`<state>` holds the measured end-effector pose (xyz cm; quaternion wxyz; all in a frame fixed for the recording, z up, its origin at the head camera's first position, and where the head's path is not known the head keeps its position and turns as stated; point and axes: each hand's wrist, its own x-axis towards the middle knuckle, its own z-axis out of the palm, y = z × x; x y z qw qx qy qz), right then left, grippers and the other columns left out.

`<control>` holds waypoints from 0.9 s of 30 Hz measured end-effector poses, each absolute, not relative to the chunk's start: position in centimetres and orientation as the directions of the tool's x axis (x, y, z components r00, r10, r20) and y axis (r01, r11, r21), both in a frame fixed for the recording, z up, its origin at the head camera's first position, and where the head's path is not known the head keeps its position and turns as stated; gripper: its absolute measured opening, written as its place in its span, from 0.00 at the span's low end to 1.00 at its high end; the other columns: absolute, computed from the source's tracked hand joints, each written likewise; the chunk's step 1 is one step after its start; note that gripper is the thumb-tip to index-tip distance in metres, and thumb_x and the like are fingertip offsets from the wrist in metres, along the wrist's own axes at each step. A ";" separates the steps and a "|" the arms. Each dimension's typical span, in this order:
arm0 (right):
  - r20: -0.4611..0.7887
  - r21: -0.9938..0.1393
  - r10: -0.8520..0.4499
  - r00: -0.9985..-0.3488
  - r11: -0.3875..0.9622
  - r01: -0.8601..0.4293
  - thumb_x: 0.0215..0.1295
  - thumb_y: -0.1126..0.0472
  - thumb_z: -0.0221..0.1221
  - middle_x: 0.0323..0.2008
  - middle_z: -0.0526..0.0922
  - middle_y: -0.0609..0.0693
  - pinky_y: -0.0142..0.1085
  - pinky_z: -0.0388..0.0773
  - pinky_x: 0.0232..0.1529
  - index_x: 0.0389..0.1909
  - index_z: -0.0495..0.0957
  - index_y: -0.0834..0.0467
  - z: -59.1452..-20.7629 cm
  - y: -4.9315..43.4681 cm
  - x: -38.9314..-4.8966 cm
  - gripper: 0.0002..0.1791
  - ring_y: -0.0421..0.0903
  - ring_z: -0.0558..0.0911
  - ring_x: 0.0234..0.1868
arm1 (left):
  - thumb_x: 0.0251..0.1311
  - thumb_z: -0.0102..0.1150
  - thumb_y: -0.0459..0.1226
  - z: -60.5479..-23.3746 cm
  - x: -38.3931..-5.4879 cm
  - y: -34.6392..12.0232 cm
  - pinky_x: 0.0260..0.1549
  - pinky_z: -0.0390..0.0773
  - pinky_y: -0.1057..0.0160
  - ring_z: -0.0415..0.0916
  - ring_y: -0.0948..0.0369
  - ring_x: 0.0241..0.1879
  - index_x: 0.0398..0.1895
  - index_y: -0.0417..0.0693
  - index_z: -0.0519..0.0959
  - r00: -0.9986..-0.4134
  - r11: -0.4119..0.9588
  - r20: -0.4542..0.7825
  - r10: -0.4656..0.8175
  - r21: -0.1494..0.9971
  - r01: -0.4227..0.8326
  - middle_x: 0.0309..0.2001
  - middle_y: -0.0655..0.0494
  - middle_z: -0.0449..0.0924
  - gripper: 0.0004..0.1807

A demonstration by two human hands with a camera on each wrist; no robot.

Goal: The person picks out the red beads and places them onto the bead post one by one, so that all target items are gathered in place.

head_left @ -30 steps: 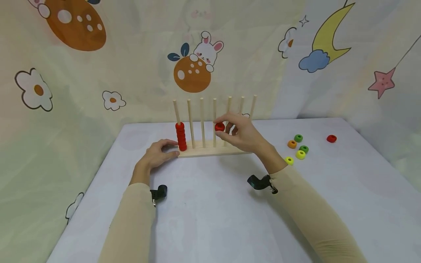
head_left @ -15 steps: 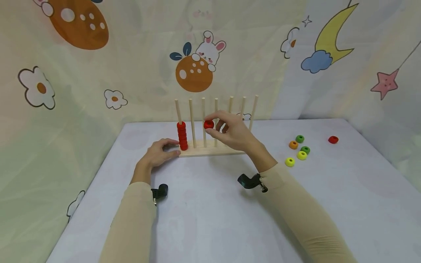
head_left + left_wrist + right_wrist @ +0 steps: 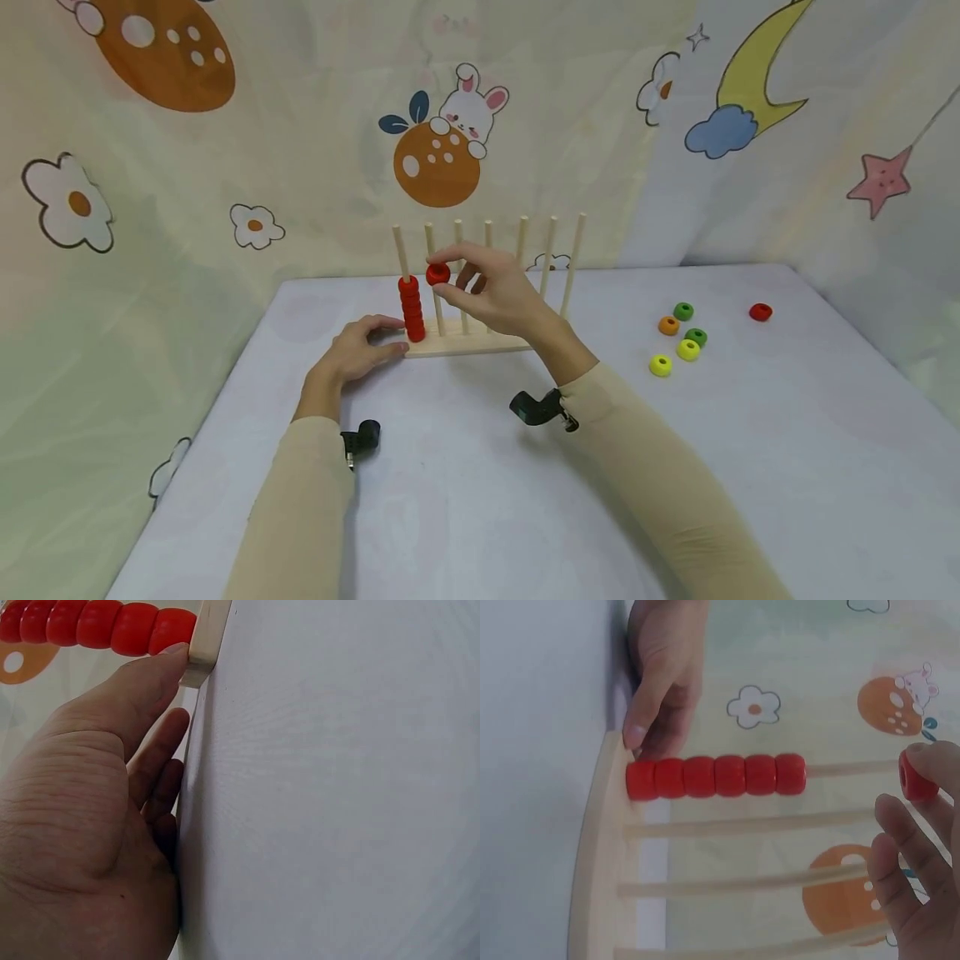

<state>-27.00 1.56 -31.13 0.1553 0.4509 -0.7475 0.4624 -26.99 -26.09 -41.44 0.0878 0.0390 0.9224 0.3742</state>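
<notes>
A wooden peg stand [image 3: 472,344] with several upright pegs stands at the back of the table. Red beads [image 3: 412,310] are stacked on its leftmost peg, whose upper part is bare. My left hand [image 3: 358,347] holds the left end of the stand's base, thumb [image 3: 154,679] in front and fingers partly hidden behind. Between thumb and index finger, my right hand [image 3: 495,287] pinches another red bead [image 3: 916,776] by its sides. In the head view this bead is raised near the second peg from the left. The right wrist view shows it close to the leftmost peg's tip.
To the right on the white table [image 3: 450,500] lie loose beads: green [image 3: 683,311], orange [image 3: 668,326], yellow [image 3: 661,365] and a red one [image 3: 761,312] farther right. A patterned cloth [image 3: 322,150] hangs behind the table.
My right hand has carried the red bead leftward along the pegs, from near the fourth peg to near the second, and slightly upward. My left hand stays at the base's end.
</notes>
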 end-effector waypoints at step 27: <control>0.734 -0.597 -0.355 -0.579 0.069 -0.799 0.68 0.72 0.63 0.60 0.82 0.59 0.34 0.86 0.46 0.55 0.81 0.66 -29.2 -3.7 -27.8 0.16 0.47 0.87 0.40 | 0.65 0.67 0.49 -41.6 -27.2 -26.2 0.74 0.55 0.35 0.58 0.50 0.76 0.65 0.61 0.77 -0.983 0.693 -0.141 0.116 0.721 -0.022 0.71 0.54 0.70 0.26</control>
